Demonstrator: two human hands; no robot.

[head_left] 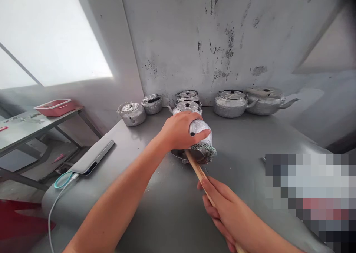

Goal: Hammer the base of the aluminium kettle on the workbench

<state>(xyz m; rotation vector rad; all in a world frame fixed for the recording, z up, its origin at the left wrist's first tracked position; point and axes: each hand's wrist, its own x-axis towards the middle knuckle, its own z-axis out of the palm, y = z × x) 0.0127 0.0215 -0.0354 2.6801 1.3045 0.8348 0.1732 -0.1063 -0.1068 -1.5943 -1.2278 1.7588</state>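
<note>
My left hand [180, 130] grips a small silver metal kettle [202, 125] from above, with the thumb along its side. The kettle lies tipped over on the grey table, its open mouth facing me and its short spout near my thumb. A green-and-white twisted rope [204, 148] runs by the mouth. Wrapped in the fingers of my right hand [222, 205] is a pale wooden stick [196, 166]. Its far end reaches into the kettle's mouth, where the tip is hidden.
Behind, along the wall, stand several lidded kettles [232, 104]. A white power bank [94, 157] with a cable lies on the table [155, 216] at left. Further left, a side table holds a pink basket [57, 107]. A pixelated area covers the right edge.
</note>
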